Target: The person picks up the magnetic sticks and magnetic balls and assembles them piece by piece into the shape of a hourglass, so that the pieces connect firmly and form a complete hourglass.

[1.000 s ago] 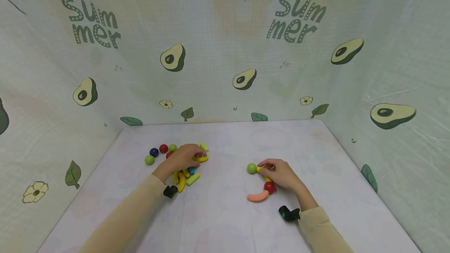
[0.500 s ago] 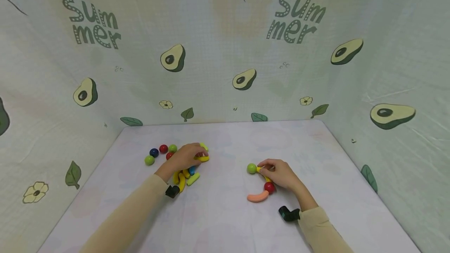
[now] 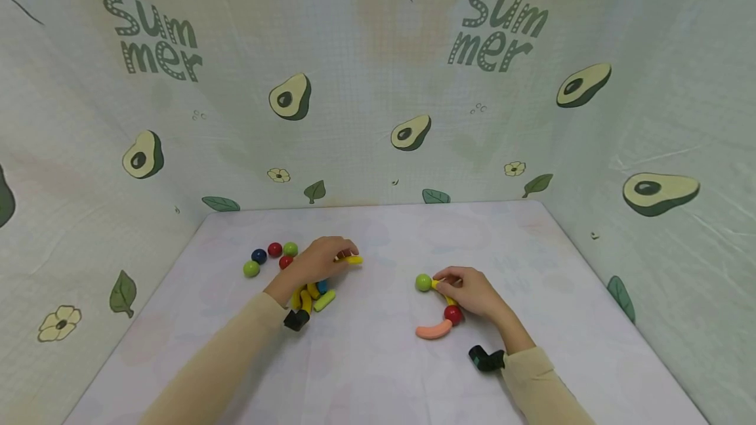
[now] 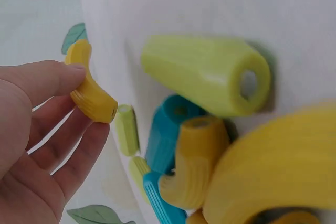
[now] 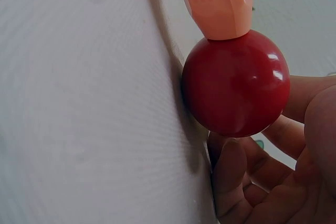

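Observation:
My left hand (image 3: pixel 321 260) pinches a yellow curved magnetic rod (image 4: pixel 94 95) between thumb and fingers, raised over the pile in the left wrist view. On the right, my right hand (image 3: pixel 470 290) holds another yellow curved rod (image 3: pixel 450 300), mostly covered by the fingers. That rod lies in a bent chain: a green ball (image 3: pixel 423 282) at its far end, a red ball (image 3: pixel 453 315) at its near end, then a salmon curved rod (image 3: pixel 434 329). Close up in the right wrist view, the salmon rod's end touches the red ball.
Below the left hand lie yellow curved rods (image 3: pixel 306 302), a light green straight rod (image 3: pixel 325 300) and blue rods (image 4: pixel 165 129). Further left, loose balls include a dark blue ball (image 3: pixel 258 256) and a red ball (image 3: pixel 274 250). Patterned cloth (image 3: pixel 354 169) hangs behind the table.
My left hand has moved slightly right and away from me, lifting the yellow curved rod off the pile. The right hand and the chain have stayed in place.

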Available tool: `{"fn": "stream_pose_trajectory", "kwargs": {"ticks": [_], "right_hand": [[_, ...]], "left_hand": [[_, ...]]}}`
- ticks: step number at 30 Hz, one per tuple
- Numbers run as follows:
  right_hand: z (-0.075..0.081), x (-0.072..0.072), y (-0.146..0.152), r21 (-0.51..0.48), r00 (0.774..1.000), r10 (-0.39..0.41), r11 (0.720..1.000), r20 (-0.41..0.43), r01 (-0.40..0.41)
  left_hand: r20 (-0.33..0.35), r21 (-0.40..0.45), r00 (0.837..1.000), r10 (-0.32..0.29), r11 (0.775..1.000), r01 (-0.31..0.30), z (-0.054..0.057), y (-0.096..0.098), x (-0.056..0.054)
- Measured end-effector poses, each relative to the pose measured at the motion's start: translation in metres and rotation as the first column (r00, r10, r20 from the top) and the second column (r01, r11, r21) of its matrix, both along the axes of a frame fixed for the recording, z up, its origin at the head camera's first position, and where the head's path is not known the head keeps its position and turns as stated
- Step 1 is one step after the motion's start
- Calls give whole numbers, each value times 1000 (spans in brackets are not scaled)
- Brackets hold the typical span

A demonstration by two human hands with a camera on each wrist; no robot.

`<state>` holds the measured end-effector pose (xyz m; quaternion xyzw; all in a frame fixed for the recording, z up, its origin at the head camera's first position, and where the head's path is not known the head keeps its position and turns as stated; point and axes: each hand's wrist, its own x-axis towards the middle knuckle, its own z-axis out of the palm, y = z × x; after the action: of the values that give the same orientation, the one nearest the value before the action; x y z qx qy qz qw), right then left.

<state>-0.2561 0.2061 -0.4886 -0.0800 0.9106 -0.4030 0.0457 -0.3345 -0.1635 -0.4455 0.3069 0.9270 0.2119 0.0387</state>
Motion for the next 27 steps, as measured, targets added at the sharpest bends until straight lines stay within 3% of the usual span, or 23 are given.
{"fn": "stream_pose_trajectory", "kwargs": {"ticks": [12, 27], "right_hand": [[1, 1, 0, 5, 1000, -2, 1000, -2, 2], [2, -1, -1, 28, 1000, -9, 1000, 9, 9]], "left_hand": [[-18, 65, 995, -98, 993, 99, 0, 28, 7], [10, 40, 988, -156, 987, 156, -9, 76, 21]]}}
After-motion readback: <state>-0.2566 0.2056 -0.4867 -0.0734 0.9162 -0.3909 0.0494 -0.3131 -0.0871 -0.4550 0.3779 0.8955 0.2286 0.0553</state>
